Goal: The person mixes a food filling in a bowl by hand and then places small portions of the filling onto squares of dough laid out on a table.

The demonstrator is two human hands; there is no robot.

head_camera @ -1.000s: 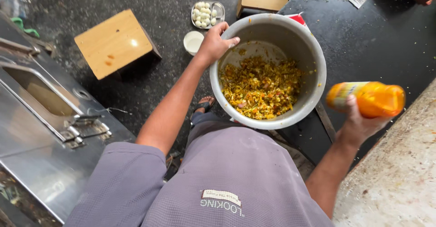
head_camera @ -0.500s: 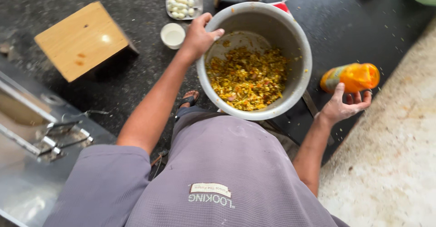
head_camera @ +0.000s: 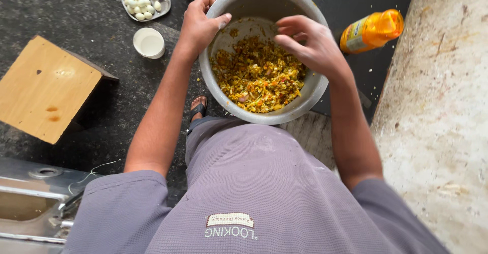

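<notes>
A big metal bowl (head_camera: pixel 310 88) stands on the dark floor in front of me, half full of a yellow chopped vegetable mix (head_camera: pixel 259 78). My left hand (head_camera: pixel 201 22) grips the bowl's far left rim. Over the mix on the right side hovers my right hand (head_camera: pixel 310 43), holding nothing, its fingers curled and slightly apart. An orange plastic bottle (head_camera: pixel 371 30) lies on its side on the floor to the right of the bowl, clear of my hand.
A small steel tray of several peeled white eggs (head_camera: pixel 144 0) and a white cup (head_camera: pixel 149 42) sit at the upper left. A low wooden stool (head_camera: pixel 43 88) stands left. A steel unit (head_camera: pixel 30 203) fills the lower left; a pale stone surface (head_camera: pixel 437 132) runs down the right.
My right hand let go of the orange bottle, which now lies on the floor, and moved left over the mix. My left hand stayed on the rim.
</notes>
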